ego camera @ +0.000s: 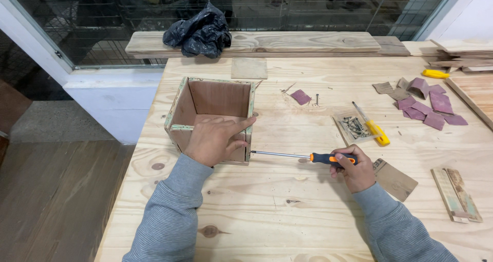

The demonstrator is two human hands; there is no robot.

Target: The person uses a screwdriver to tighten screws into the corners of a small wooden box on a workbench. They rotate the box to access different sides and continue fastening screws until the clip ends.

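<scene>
Pale pine bench (287, 200) fills most of the view, w/ a wire-mesh window behind and a crumpled black plastic bag (199, 31) on a plank at the far edge.

Small open-topped plywood box w/ greenish edges (213, 115) sits left of centre on the bench. Left hand (215, 139) lies over its near wall, palm down, fingers (241, 123) spread, forefinger stretched toward the near-right corner, thumb on the outer face. It presses the box down, not pinching anything.

Long screwdriver w/ black-and-orange handle (303, 156) lies nearly level, long axis running left-right. Its tip sits at the lower part of the box's right side, just below the left hand; whether it's seated in a screw can't be told. Right hand (354, 169) is closed round the handle end, fingers curled tight on the grip. So the box lies left of the right hand, along the line of the shaft; left hand is the nearer one to the box, touching it.

Around: clear packet of dark screws (353, 126) w/ a yellow-handled tool (372, 126) across it beyond the right hand; scraps of purple-brown sandpaper (429, 108) further right; brown sandpaper piece (395, 180) just beside the right wrist; two thin wood strips (457, 194) near the right edge.
</scene>
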